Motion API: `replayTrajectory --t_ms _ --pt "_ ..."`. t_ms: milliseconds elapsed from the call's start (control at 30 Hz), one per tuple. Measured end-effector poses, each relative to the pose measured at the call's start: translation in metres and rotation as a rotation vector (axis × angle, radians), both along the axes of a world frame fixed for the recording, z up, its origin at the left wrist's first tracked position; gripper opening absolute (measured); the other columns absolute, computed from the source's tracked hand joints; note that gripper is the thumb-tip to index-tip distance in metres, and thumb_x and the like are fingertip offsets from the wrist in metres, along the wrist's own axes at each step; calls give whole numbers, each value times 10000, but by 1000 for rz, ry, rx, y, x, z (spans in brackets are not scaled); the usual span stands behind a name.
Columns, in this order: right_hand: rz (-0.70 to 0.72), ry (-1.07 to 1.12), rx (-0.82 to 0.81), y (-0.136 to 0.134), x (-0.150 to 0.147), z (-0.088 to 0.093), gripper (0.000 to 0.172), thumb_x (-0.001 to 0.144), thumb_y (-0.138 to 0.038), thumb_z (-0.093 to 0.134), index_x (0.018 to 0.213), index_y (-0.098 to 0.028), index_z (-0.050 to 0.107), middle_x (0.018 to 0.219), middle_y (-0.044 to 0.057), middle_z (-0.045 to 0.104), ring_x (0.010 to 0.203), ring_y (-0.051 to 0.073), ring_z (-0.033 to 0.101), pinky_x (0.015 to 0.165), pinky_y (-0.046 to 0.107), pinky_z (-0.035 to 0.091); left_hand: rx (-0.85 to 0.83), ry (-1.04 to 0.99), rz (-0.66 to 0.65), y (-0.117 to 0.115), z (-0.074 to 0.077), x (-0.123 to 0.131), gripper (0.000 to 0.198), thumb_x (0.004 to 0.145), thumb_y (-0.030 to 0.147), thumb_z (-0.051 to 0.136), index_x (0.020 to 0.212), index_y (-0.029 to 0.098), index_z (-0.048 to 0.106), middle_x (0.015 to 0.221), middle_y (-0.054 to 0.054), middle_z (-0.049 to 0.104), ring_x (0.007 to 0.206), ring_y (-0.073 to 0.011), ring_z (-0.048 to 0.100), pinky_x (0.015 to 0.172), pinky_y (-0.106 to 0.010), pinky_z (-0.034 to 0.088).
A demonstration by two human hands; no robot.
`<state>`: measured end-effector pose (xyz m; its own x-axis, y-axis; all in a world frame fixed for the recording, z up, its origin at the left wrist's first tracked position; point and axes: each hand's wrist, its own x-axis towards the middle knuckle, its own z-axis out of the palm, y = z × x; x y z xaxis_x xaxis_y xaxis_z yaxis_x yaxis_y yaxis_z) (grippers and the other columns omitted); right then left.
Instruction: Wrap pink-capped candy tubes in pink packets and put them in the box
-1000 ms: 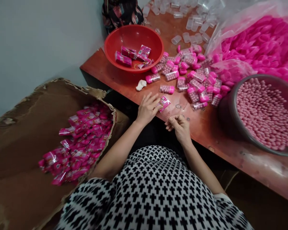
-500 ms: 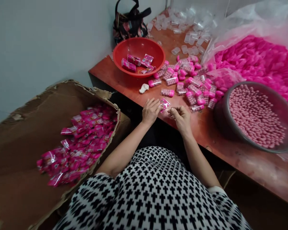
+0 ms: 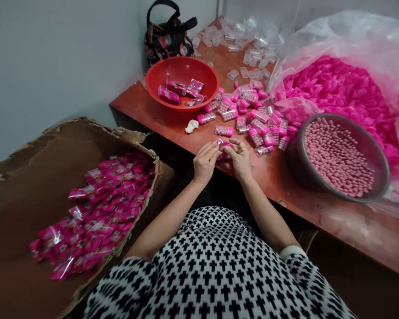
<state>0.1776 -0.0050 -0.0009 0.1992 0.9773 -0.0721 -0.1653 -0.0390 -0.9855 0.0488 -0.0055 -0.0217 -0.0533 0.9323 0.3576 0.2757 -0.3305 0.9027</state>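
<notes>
A small shiny pink packet (image 3: 222, 144) is held between my two hands at the table's front edge. My left hand (image 3: 205, 163) has its fingers closed on the packet's left side. On its right side, my right hand (image 3: 241, 158) pinches the packet between thumb and fingers. My fingers cover much of it. Just beyond my hands lies a clear bottle with a pink cap (image 3: 224, 131), filled with pink beads. A pile of similar bottles (image 3: 260, 116) spreads to the right of it.
A red bowl (image 3: 153, 95) with several packets stands behind a white lump (image 3: 192, 126). At right are a grey tub (image 3: 295, 155) of pink beads and a plastic bag (image 3: 362, 31) of pink caps. Clear empty containers (image 3: 252, 57) lie behind. A cardboard box (image 3: 29, 146) of pink packets stands left.
My right hand has moved left onto the packet, which was flat under my left fingers and is now lifted and partly covered. The camera view has shifted slightly.
</notes>
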Motion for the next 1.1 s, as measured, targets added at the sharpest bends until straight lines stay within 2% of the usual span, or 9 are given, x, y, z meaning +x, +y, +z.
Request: replayTrajectory --t_ms 100,200,300,400,500,600,700,867,1100 --pt "92 -6 -27 3 3 6 426 668 -394 733 993 -218 522 705 -51 632 589 99 581 586 230 494 -295 -283 -33 -9 13 -6 336 760 393 686 1054 231 705 1085 -66 711 1001 -222 664 931 -376 504" --pt "266 -34 -62 0 12 13 413 657 -354 740 994 -215 544 704 -49 648 605 108 587 594 233 488 -639 -508 -206 -11 20 -11 371 689 469 725 884 153 740 857 -85 730 769 -205 692 723 -331 574" --pt "357 -199 -46 -4 23 18 372 705 -342 702 1025 -210 565 701 -47 651 615 115 582 604 241 482 -793 -557 -303 -13 23 -12 347 589 423 806 740 117 740 748 -84 711 657 -162 668 632 -265 570" --pt "315 -531 62 -2 39 23 224 791 -352 625 956 -200 620 761 -17 667 682 132 596 663 260 477 -846 -571 -264 -16 24 -10 312 544 359 840 711 115 742 728 -81 711 626 -138 655 594 -225 558" --pt "102 -932 125 9 62 35 179 872 -319 520 931 -206 647 897 33 687 810 174 614 773 308 463 -902 -611 -215 -19 24 -7 265 553 312 837 697 113 736 712 -88 714 622 -141 661 581 -220 552" --pt "-70 -1336 -44 22 78 47 248 903 -333 467 1009 -183 634 989 112 679 918 252 609 821 391 448 -935 -693 -172 -22 22 -4 222 576 268 824 691 108 723 711 -85 715 617 -136 663 590 -222 552" --pt "-38 -1624 -187 28 81 51 304 862 -351 532 1057 -131 607 1061 192 641 982 325 585 795 442 452 -934 -793 -100 -24 22 -3 179 589 216 816 648 101 692 694 -63 705 607 -116 654 601 -216 553" --pt "10 -1767 -153 26 84 39 286 883 -219 425 1081 -87 584 1098 233 604 1026 332 548 785 443 449 -962 -982 17 -20 24 -5 137 679 161 760 644 107 640 658 -43 682 587 -105 647 574 -207 547" --pt "-22 -1643 -137 17 92 37 331 810 -346 549 1028 -106 610 1069 200 629 1023 332 551 808 461 448 -946 -1232 128 -18 31 -4 79 779 181 688 748 130 637 693 -29 684 634 -125 675 641 -236 562"
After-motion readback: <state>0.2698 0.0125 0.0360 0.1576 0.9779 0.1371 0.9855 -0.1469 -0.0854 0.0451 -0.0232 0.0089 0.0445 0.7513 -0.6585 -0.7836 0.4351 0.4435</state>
